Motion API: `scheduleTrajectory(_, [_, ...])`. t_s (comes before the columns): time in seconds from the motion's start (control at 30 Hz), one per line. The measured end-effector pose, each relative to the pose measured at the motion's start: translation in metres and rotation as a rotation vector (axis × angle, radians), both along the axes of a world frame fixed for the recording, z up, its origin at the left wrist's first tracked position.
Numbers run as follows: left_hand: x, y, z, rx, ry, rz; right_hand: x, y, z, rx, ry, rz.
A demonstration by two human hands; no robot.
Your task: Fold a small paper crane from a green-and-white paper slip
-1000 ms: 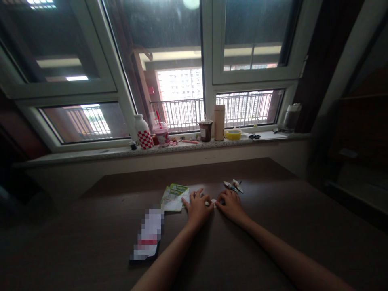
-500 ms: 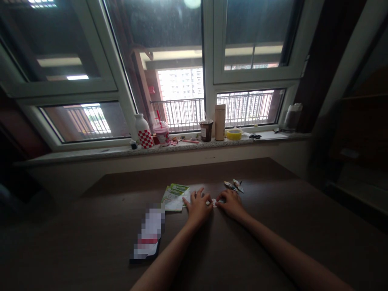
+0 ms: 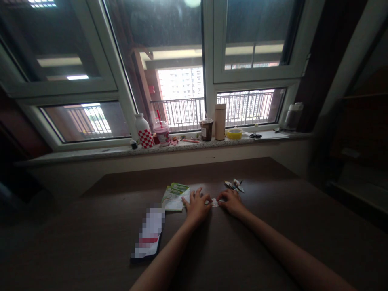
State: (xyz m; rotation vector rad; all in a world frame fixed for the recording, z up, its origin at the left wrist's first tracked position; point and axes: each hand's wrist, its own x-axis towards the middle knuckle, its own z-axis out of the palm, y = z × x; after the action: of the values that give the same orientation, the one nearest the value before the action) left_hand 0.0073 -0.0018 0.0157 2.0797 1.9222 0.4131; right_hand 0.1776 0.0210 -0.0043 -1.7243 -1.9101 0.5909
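My left hand (image 3: pixel 197 208) is at the middle of the table, thumb and forefinger closed at the left end of a small whitish crumpled piece (image 3: pixel 214 203), the other fingers spread. From the other side, my right hand (image 3: pixel 232 203) pinches the right end of that piece with bent fingers. Its kind is too small to make out, and the fingertips partly hide it. Beside my left fingers lie green-and-white paper packets (image 3: pixel 173 198), overlapping. Just beyond my right hand are small folded patterned pieces (image 3: pixel 235 186), like wrappers.
A phone (image 3: pixel 148 234) with a blurred screen lies left of my left forearm on the brown table (image 3: pixel 100 218). On the windowsill (image 3: pixel 91 151) stand a checkered bottle (image 3: pixel 144 133), a pink drink (image 3: pixel 162 132), a dark drink (image 3: pixel 206 130), a tan flask (image 3: pixel 220 121), yellow tape (image 3: pixel 234 134) and scissors (image 3: pixel 255 136).
Both hands keep nearly the same place and grip. My right hand has shifted very slightly to the right, and a little more of the whitish piece shows between the fingers.
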Motion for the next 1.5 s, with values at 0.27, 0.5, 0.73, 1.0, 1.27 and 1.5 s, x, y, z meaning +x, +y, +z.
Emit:
scheduleTrajectory(0.27, [-0.007,-0.001,-0.003,0.018,0.016,-0.004,0.004,0.001,-0.001,-0.015,-0.014,0.054])
scheduleTrajectory(0.5, [-0.004,-0.003,-0.002,0.073,0.017,-0.007,0.004,-0.002,-0.005,0.04,-0.006,0.052])
scheduleTrajectory(0.73, [0.001,-0.001,-0.005,0.091,0.013,0.016,0.001,-0.005,-0.01,0.121,-0.019,0.033])
scheduleTrajectory(1.0, [0.002,-0.001,-0.001,0.056,0.009,0.013,-0.005,-0.005,-0.005,0.083,-0.009,-0.027])
scheduleTrajectory(1.27, [0.002,-0.001,0.001,0.049,0.007,0.014,-0.005,-0.001,-0.003,0.034,0.031,-0.032])
scheduleTrajectory(1.5, [0.004,0.0,-0.004,0.115,0.013,0.023,-0.003,0.001,-0.005,0.024,0.035,-0.031])
